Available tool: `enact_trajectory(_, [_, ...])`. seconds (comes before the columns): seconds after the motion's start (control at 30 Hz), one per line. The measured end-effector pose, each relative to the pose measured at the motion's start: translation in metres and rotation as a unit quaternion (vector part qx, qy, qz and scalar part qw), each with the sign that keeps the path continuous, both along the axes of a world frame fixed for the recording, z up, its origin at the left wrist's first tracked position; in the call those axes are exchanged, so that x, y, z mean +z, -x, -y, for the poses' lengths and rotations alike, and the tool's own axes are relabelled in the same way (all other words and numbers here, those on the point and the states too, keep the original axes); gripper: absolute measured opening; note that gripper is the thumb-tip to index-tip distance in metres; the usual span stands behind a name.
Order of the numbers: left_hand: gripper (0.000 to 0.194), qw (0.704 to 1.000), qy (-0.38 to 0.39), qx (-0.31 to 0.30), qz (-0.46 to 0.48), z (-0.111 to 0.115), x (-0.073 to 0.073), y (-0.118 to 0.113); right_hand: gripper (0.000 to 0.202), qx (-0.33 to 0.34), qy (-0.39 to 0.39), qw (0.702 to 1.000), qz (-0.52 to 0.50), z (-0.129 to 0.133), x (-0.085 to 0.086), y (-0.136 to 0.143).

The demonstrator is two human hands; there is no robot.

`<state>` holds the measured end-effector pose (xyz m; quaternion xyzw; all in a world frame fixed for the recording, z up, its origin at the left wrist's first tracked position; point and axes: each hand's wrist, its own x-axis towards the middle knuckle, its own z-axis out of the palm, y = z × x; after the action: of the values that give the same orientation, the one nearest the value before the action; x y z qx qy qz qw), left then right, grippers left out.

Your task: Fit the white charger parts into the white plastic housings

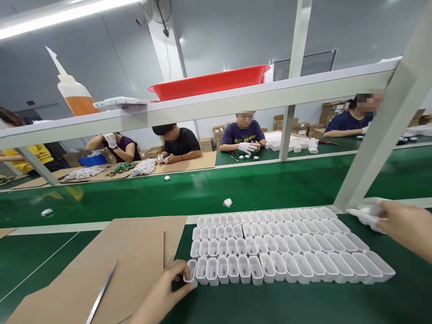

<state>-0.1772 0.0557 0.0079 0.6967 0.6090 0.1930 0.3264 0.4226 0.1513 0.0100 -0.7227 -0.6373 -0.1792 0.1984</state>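
Note:
My left hand [162, 288] pinches the small white plastic cup [191, 272] at the left end of the front row, thumb on its near side. Several open-topped white cups [290, 267] of this kind stand upright in rows, packed side by side on the green table. Off to the right, beside the frame post, my right hand [400, 225] is closed around a white item [369, 213]; blur hides its exact kind.
Brown cardboard [135, 265] lies on the left with a metal blade-like strip [103, 290] on it. Behind runs a green conveyor belt [199, 189] carrying small white parts [227, 203]. A shelf overhead holds a red tray [216, 83] and a bottle [76, 94]. Co-workers sit opposite.

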Motion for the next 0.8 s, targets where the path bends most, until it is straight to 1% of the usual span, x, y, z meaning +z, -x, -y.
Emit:
enact_trajectory(0.03, [0.02, 1.0, -0.003, 0.004, -0.001, 0.0, 0.001, 0.0, 0.017, 0.043, 0.047, 0.997, -0.041, -0.002, 0.023, 0.037])
enact_trajectory(0.07, [0.023, 1.0, -0.006, 0.006, 0.001, 0.001, 0.002, 0.0, 0.018, 0.111, 0.089, 0.988, -0.057, -0.006, 0.042, 0.076])
enact_trajectory(0.1, [0.025, 1.0, -0.009, 0.008, 0.005, 0.002, 0.004, 0.001, 0.024, 0.176, 0.121, 0.976, -0.043, -0.013, 0.058, 0.114])
enact_trajectory(0.13, [0.026, 1.0, -0.014, 0.013, 0.009, 0.003, 0.007, 0.002, 0.028, 0.216, 0.137, 0.966, -0.03, -0.022, 0.068, 0.15])
enact_trajectory(0.17, [0.028, 0.999, -0.024, 0.021, 0.014, 0.004, 0.009, 0.003, 0.027, 0.241, 0.152, 0.958, -0.02, -0.033, 0.073, 0.184])
enact_trajectory(0.2, [0.03, 0.999, -0.038, 0.03, 0.021, 0.006, 0.012, 0.004, 0.026, 0.262, 0.177, 0.949, -0.01, -0.046, 0.074, 0.213])
enact_trajectory(0.23, [0.032, 0.997, -0.057, 0.044, 0.032, 0.008, 0.015, 0.004, 0.024, 0.275, 0.206, 0.939, -0.005, -0.06, 0.071, 0.239])
enact_trajectory(0.27, [0.032, 0.993, -0.081, 0.065, 0.047, 0.009, 0.017, 0.003, 0.024, 0.279, 0.235, 0.931, -0.002, -0.074, 0.065, 0.261])
enact_trajectory(0.33, [0.033, 0.98, -0.133, 0.114, 0.099, 0.012, 0.019, -0.003, 0.027, 0.267, 0.282, 0.921, -0.006, -0.1, 0.051, 0.294])
enact_trajectory(0.4, [0.036, 0.958, -0.178, 0.152, 0.167, 0.014, 0.018, -0.011, 0.028, 0.249, 0.317, 0.915, -0.017, -0.117, 0.039, 0.315])
enact_trajectory(0.47, [0.039, 0.94, -0.212, 0.157, 0.218, 0.014, 0.014, -0.02, 0.029, 0.241, 0.335, 0.911, -0.034, -0.127, 0.032, 0.326])
enact_trajectory(0.53, [0.038, 0.931, -0.244, 0.143, 0.229, 0.012, 0.01, -0.026, 0.028, 0.245, 0.339, 0.907, -0.056, -0.131, 0.031, 0.328])
enact_trajectory(0.6, [0.035, 0.93, -0.278, 0.12, 0.207, 0.009, 0.006, -0.029, 0.025, 0.262, 0.336, 0.901, -0.083, -0.13, 0.035, 0.324])
enact_trajectory(0.67, [0.035, 0.93, -0.312, 0.099, 0.167, 0.008, 0.003, -0.03, 0.022, 0.291, 0.327, 0.891, -0.12, -0.121, 0.044, 0.317])
enact_trajectory(0.7, [0.035, 0.929, -0.329, 0.09, 0.146, 0.008, 0.001, -0.031, 0.021, 0.311, 0.322, 0.883, -0.141, -0.111, 0.05, 0.312])
enact_trajectory(0.73, [0.035, 0.926, -0.347, 0.08, 0.127, 0.008, 0.001, -0.032, 0.021, 0.333, 0.316, 0.873, -0.163, -0.099, 0.057, 0.307])
enact_trajectory(0.8, [0.035, 0.916, -0.384, 0.057, 0.097, 0.009, 0.0, -0.035, 0.025, 0.38, 0.306, 0.849, -0.205, -0.065, 0.068, 0.3])
